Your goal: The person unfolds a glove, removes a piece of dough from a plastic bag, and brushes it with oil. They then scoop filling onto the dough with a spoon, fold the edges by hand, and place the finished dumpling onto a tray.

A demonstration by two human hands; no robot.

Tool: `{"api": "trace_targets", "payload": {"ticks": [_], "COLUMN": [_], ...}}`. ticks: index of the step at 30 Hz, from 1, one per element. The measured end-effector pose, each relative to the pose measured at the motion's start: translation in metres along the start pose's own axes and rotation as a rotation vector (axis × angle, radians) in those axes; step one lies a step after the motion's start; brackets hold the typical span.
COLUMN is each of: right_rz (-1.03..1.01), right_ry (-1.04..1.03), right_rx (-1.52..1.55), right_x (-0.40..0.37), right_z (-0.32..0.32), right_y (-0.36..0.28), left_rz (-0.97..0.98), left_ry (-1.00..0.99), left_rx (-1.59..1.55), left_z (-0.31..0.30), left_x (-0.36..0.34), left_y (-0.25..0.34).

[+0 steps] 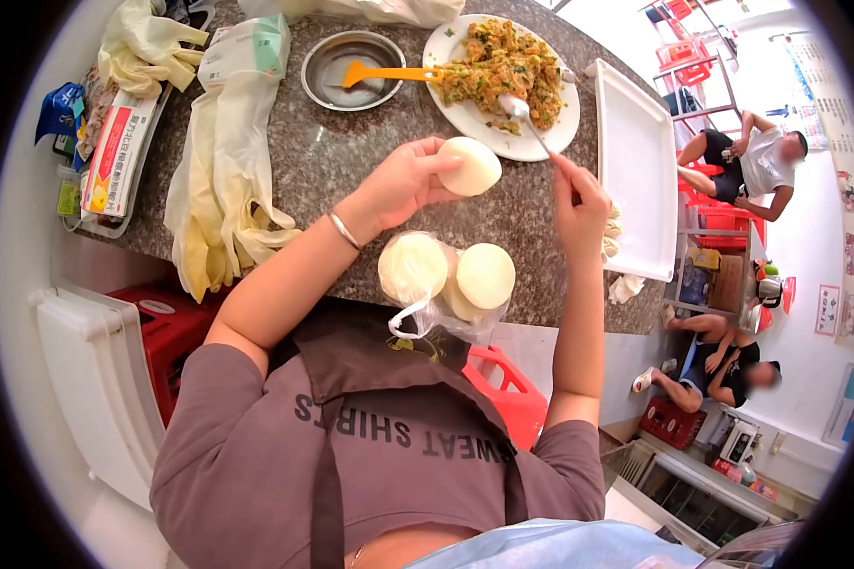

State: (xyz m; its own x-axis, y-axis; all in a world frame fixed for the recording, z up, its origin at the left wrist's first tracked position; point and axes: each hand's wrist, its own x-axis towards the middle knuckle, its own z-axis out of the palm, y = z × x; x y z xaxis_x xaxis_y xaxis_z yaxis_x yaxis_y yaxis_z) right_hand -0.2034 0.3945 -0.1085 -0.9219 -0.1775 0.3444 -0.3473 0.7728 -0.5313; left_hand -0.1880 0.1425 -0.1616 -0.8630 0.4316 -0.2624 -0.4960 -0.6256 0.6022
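My left hand point(396, 190) holds a round, pale dumpling wrapper point(471, 169) between thumb and fingers, raised over the counter. In my right hand point(582, 201) is the handle of a metal spoon point(514, 106), its bowl end resting in the minced filling point(489, 71). That filling, flecked with green, is heaped on a white oval plate point(510, 147). Close to my body, two stacks of round wrappers point(485, 276) sit in a clear plastic bag point(417, 318). An orange spatula point(389, 73) lies across from a metal bowl point(313, 81) to the plate's edge.
A long white tray point(640, 180) runs along the right side, with small folded dumplings point(612, 232) by its near edge. Pale gloves point(220, 190) and a glove packet lie on the left of the speckled counter point(304, 156). Two people sit in the background at right.
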Motion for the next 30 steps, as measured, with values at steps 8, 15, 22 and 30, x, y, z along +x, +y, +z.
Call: {"api": "trace_targets", "payload": {"ticks": [8,15,22,30], "right_rz": [0.136,0.282,0.294,0.362], "right_ry": [0.007,-0.048,-0.083,0.052], "right_rx": [0.275,0.457,0.637,0.617], "right_x": [-0.009,-0.016,-0.037,-0.041], "right_z": [0.026,0.035,0.049,0.041], "right_y": [0.025,0.027,0.009,0.024], "left_rz": [-0.027,-0.018,0.1,0.087], "left_ry": [-0.023,0.052,-0.054,-0.047], "left_rx": [-0.021,-0.071,-0.304,-0.265], "left_z": [-0.009,-0.004,0.0,-0.004], "left_x": [0.003,0.006,0.013,0.013], "left_y": [0.001,-0.003,-0.003,-0.007]}}
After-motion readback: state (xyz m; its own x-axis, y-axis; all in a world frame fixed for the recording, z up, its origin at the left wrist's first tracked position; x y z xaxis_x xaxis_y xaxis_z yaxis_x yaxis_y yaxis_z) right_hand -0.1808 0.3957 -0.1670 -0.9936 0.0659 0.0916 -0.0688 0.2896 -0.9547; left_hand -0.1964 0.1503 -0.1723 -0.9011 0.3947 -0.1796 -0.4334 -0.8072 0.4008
